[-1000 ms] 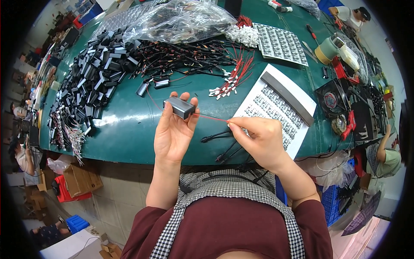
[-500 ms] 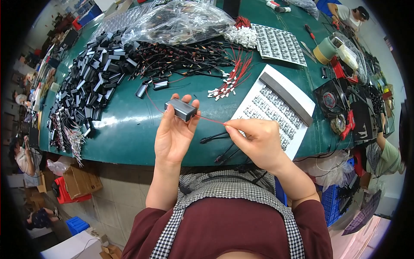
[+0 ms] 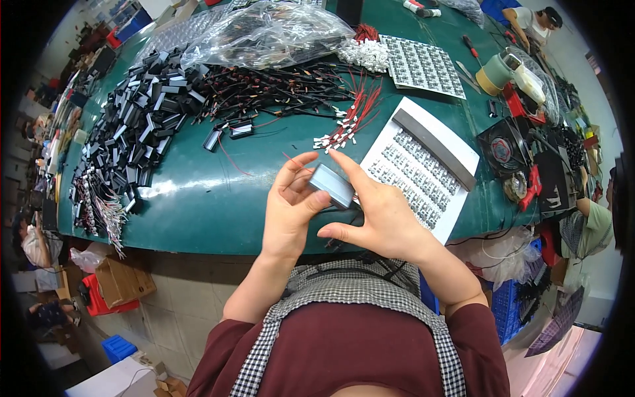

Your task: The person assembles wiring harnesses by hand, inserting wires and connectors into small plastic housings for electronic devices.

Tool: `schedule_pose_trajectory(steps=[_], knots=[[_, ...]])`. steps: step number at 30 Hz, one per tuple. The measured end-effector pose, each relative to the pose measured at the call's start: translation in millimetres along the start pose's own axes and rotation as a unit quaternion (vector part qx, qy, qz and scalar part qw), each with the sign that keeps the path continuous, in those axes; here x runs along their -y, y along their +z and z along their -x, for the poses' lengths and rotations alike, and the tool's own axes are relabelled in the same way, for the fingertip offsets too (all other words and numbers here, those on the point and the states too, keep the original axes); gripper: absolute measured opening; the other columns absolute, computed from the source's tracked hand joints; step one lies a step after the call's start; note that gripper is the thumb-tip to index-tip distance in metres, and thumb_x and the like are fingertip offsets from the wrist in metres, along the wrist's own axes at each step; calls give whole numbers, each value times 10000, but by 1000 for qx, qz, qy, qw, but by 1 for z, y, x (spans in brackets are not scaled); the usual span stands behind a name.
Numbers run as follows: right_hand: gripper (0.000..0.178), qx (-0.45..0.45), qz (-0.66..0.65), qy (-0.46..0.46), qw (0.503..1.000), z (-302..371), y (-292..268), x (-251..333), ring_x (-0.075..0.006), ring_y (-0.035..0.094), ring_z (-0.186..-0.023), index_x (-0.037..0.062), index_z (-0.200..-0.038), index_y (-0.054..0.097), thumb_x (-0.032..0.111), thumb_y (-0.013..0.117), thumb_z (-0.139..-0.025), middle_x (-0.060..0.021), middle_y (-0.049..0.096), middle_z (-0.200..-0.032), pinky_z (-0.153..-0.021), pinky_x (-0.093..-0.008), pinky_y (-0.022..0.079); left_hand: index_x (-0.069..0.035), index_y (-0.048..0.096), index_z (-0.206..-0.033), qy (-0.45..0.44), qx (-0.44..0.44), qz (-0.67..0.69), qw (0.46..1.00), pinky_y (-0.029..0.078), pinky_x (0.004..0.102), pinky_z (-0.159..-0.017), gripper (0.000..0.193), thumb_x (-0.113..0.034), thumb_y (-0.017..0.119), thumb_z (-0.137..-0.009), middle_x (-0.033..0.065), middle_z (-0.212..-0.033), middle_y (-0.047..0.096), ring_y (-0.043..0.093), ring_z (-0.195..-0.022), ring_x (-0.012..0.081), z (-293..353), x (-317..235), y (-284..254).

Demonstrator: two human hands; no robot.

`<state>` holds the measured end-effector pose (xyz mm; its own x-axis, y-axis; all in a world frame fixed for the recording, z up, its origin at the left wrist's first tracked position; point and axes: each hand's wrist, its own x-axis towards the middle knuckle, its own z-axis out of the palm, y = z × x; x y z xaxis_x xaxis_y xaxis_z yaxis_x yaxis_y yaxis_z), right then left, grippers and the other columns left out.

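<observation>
A green counter (image 3: 198, 221) spread beneath the person's left grip (image 3: 286, 210) and right grip (image 3: 391, 215) and well beyond both. To the left of the left grip, a broad pile of black and grey cases (image 3: 142, 119) covered the surface. Beyond the left grip, farther from the person, lay a crumpled clear plastic bag (image 3: 271, 33), and between the two a heap of black cables (image 3: 271, 96). Just beyond the right grip and to its right, a white sheet (image 3: 455, 206) lay at a slant with a dark strip (image 3: 433, 149) along its far side.

The left grip was closed on a grey box (image 3: 331, 186), its thumb on the near side and fingers behind, keeping the box tilted above the counter. The right grip was wide, thumb and forefinger spread apart near the box's right end; whether its other fingers touched the box could not be told.

A black fan (image 3: 501, 151) sat well to the right of the right grip. Beyond both grips lay a bunch of red wires (image 3: 357, 112) with white plugs. One thin red wire (image 3: 231, 162) curved across the counter, left of the left grip.
</observation>
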<state>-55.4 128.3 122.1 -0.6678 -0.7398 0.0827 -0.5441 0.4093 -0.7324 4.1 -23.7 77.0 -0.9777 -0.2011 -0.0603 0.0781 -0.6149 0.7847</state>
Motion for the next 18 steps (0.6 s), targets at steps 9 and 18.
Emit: schedule_pose_trajectory(steps=[9,18], knots=[[478,-42,-257,18,965,0,12,-12,-203,618,-737,7,-1270,410,249,556,-884,-147,613,-854,-642,-288,472,19,419,-1256,-9,42,102,994,496,264,-769,515,-86,650,-808,91,-1067,556,571,-865,143,2,2,-3],[452,75,-643,135,750,0,15,-22,-21,202,-395,15,-1200,469,372,314,-970,-55,514,-669,-371,-183,176,11,421,-1288,74,-23,98,992,436,214,-648,524,-73,636,-818,31,-958,531,506,-712,90,2,9,-33]])
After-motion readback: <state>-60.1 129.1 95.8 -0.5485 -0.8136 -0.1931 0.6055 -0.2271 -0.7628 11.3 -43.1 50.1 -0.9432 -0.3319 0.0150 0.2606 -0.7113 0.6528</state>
